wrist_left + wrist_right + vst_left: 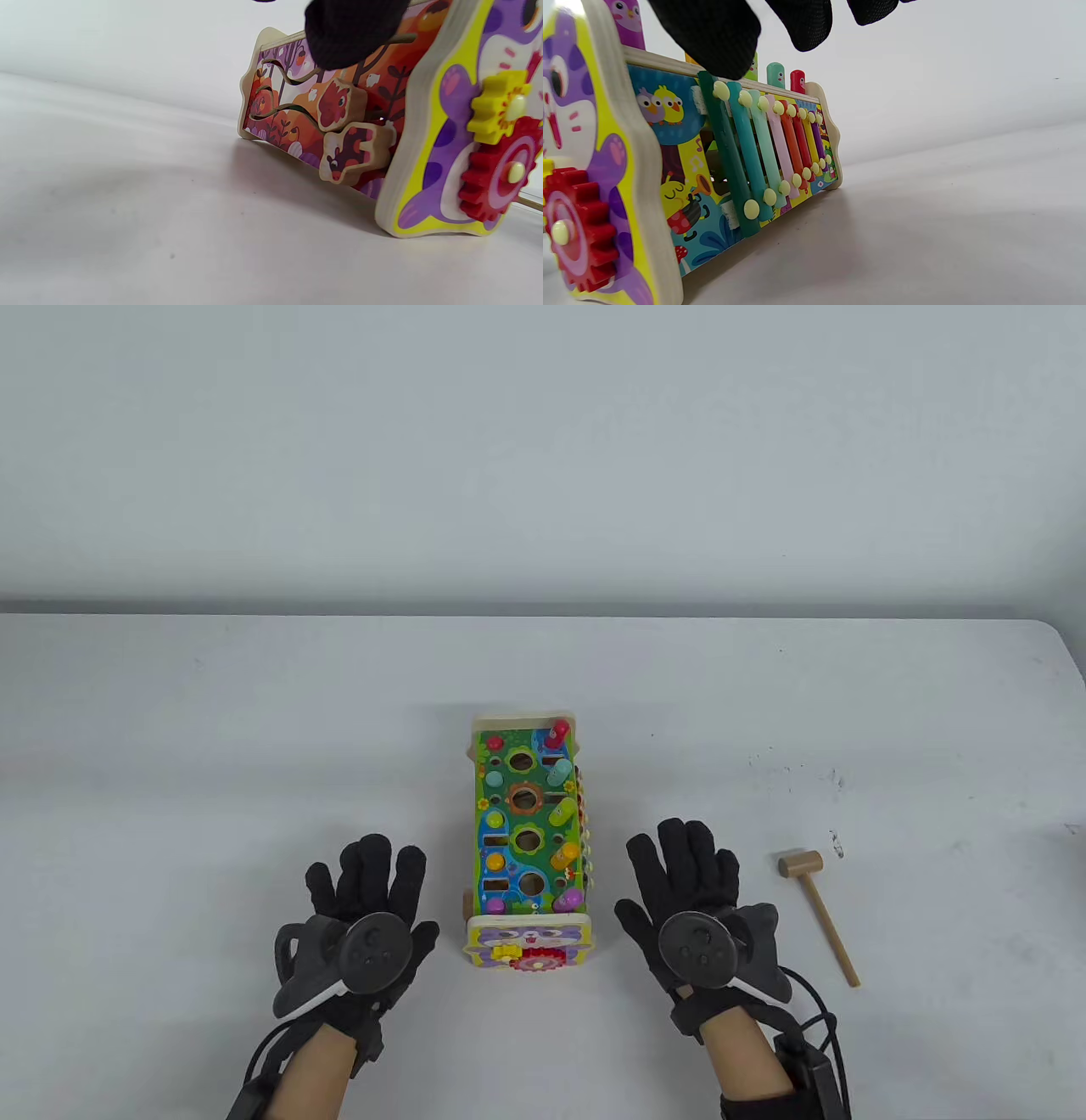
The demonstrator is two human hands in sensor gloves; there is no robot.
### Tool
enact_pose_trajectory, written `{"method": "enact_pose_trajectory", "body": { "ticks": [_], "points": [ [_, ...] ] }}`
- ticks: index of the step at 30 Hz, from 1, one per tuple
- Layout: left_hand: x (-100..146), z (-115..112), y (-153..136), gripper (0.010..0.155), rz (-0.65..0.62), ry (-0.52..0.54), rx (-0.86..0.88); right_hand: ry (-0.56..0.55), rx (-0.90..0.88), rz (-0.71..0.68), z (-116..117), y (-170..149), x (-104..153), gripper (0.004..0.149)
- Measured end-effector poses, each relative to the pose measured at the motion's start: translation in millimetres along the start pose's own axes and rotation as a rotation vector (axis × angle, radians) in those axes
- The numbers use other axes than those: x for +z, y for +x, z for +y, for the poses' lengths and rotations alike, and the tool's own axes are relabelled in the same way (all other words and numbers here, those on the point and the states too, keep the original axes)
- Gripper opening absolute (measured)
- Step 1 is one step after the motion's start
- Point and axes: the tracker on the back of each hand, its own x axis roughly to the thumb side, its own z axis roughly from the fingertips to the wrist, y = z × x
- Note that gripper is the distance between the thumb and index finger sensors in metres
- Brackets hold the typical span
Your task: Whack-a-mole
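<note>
A colourful wooden whack-a-mole box [528, 840] stands mid-table, its gear end facing me. Pegs along its right row [563, 814] stand raised; pegs along its left row [493, 814] sit low. A small wooden hammer [816, 903] lies on the table to the right of the box. My left hand [365, 916] rests flat and open on the table left of the box, holding nothing. My right hand [691, 908] rests flat and open between the box and the hammer, holding nothing. The left wrist view shows the box's maze side [322, 123]; the right wrist view shows its xylophone side [772, 152].
The white table [254, 746] spreads around the box, with its far edge against a grey wall and a rounded corner at the far right. Faint marks [836, 780] dot the surface behind the hammer. Cables [814, 1027] run from my right wrist.
</note>
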Motion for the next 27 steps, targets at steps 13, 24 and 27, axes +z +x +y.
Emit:
{"method": "enact_pose_trajectory", "body": {
  "ticks": [13,24,27],
  "points": [
    [-0.1,0.2,-0.8,0.083,0.001,0.003,0.016,0.046,0.009,0.012,2.6,-3.7,-1.1,0.069],
    [0.0,0.7,-2.3,0.083,0.002,0.005,0.030,0.107,0.161,0.544,-10.9,-72.8,13.2,0.074],
    [-0.2,0.4,-2.9,0.083,0.004,0.003,0.031,0.138,0.186,0.760,-18.2,-101.7,25.9,0.074]
  ]
}}
